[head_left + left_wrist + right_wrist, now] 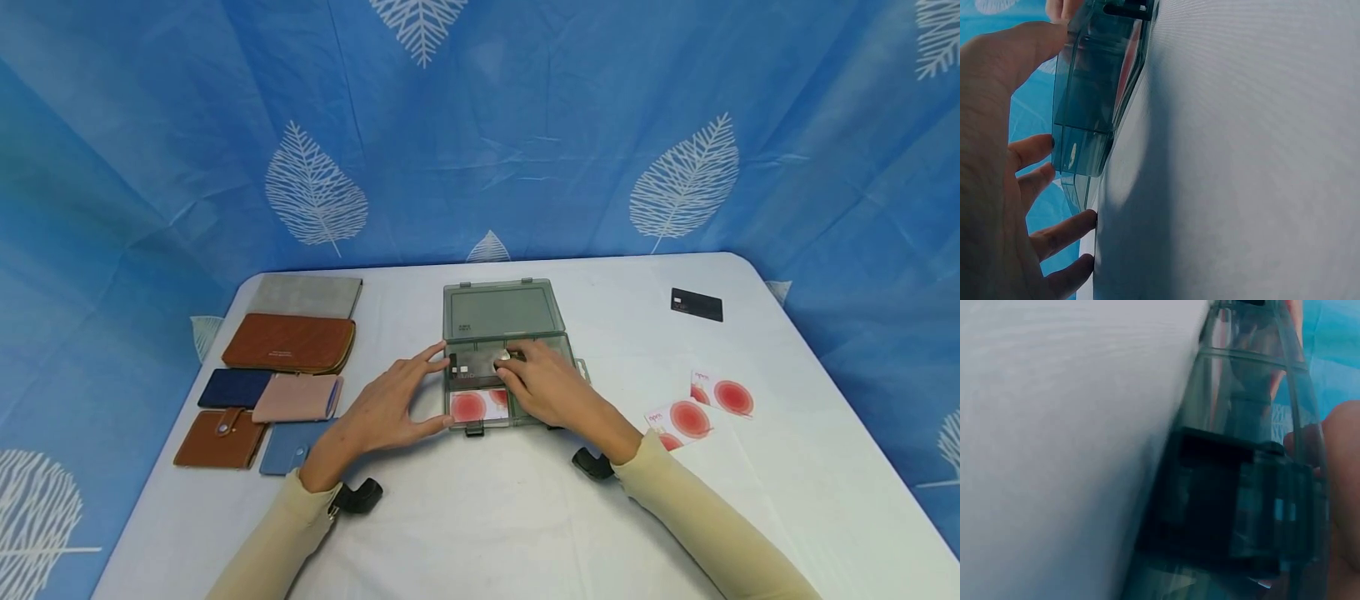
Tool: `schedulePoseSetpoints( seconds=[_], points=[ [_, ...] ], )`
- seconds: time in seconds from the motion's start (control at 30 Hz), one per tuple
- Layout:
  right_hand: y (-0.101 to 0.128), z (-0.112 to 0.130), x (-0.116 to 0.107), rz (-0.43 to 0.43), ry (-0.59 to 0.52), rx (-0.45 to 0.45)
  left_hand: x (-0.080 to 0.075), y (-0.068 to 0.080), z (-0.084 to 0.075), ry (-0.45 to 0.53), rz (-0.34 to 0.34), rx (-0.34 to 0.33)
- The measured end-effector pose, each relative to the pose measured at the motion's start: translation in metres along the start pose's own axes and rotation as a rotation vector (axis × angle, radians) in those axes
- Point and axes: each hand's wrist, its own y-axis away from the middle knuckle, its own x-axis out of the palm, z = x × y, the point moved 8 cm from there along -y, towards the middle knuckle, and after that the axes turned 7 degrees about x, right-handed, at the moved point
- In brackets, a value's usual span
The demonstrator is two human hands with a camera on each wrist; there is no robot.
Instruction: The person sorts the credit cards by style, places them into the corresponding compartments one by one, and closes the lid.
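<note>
Head view: on a white-covered bench [487,517], we see a green see-thru case [502,310] straight ahead, lid open toward the far side. Our L hand [386,408] is spread at its left side, thumb touching the front edge. Our R hand [551,383] reaches into the right part, fingers bent; can't tell if it's pinching anything. Inside, front-left compt. holds a red-&-white card [468,407]; just behind it, a dark VIP card [472,380]. Far R: a black card [697,306], w/ 2 loose red-printed cards [688,419] nearer us. Far L: assorted wallets [288,342].
</note>
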Motion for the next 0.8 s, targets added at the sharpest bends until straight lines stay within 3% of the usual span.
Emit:
schedulePoseSetpoints(
  seconds=[0.33,0.63,0.8],
  points=[
    [-0.002,0.002,0.005,-0.018,-0.031,0.004,-0.001,0.0,0.002,0.002,0.002,-0.003],
    [-0.005,-0.001,0.006,0.069,-0.037,0.05,-0.004,-0.001,0.001,0.0,-0.001,0.01],
    [-0.004,-0.007,-0.011,0.048,-0.04,0.014,-0.005,-0.001,0.001,0.009,-0.005,0.023]
  ],
)
